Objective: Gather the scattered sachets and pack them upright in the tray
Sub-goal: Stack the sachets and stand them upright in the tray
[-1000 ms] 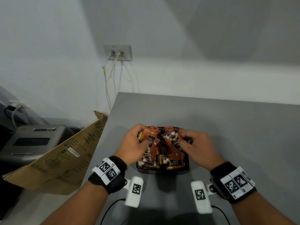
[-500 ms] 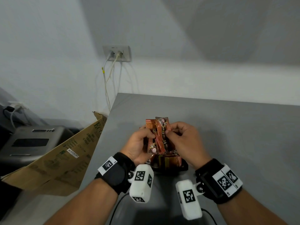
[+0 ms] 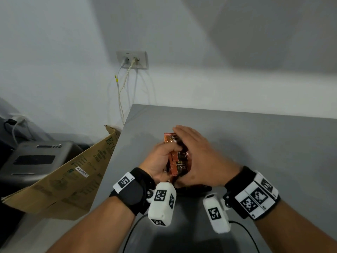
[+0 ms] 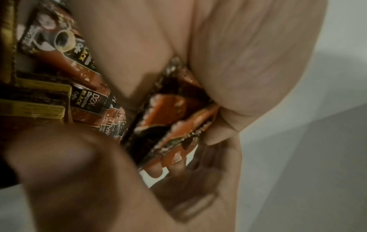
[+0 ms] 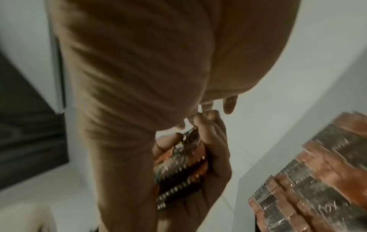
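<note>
The left hand [image 3: 160, 157] is gripping a bunch of sachets [image 3: 179, 157] above the tray [image 3: 193, 189]; the right hand [image 3: 197, 154], fingers straight, is patting them flush. Best squaring the edges before lowering them upright.

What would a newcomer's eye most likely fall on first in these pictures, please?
Probably the orange-and-black bundle of sachets, held above the grey table at the middle of the head view. The left hand grips it, and the right hand lies flat against its side. Behind, white cables hang from a wall socket.
</note>
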